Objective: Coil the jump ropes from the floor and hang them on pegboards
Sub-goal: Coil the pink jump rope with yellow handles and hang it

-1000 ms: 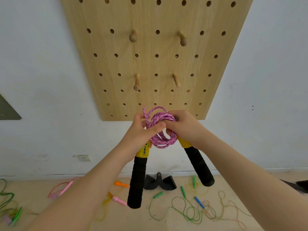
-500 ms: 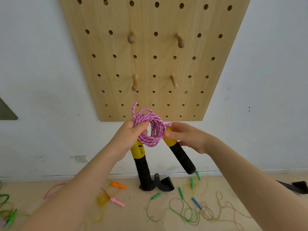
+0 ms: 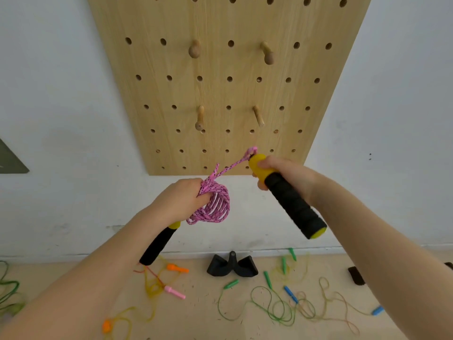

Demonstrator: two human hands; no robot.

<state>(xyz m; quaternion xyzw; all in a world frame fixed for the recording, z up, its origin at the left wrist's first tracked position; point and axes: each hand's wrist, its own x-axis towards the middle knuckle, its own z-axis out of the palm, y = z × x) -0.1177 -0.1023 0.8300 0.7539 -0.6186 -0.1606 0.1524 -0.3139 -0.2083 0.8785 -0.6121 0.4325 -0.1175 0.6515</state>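
A pale wall (image 3: pixel 61 99) faces you, with a wooden pegboard (image 3: pixel 230 89) mounted on it and a tan floor (image 3: pixel 201 315) below. In front of the pegboard's lower edge you hold the pink rope (image 3: pixel 215 202), its coil bunched in your left hand (image 3: pixel 179 204), whose fingers are curled tight round the loops. One black handle (image 3: pixel 159 244) with a yellow collar hangs down and to the left from under that hand. A short length of rope runs up and to the right from the coil to the other handle (image 3: pixel 289 200), which your right hand (image 3: pixel 286 173) grips near its yellow top, fingers wrapped round it; its black foam body slants down to the right and ends in a yellow cap. This handle's top sits just over the pegboard's bottom edge. Four wooden pegs stick out of the pegboard above your hands: an upper left peg (image 3: pixel 195 49), an upper right peg (image 3: pixel 267 54), a lower left peg (image 3: pixel 200 117) and a lower right peg (image 3: pixel 258 116), all bare. On the floor below the pegboard lie a black bracket (image 3: pixel 231 266) against the wall, a green rope (image 3: pixel 267 305) in loose loops to its right with a blue handle (image 3: pixel 291 294) among them, and a yellow rope (image 3: pixel 152 288) with a pink handle (image 3: pixel 174 292) and an orange handle (image 3: pixel 177 268) to its left.
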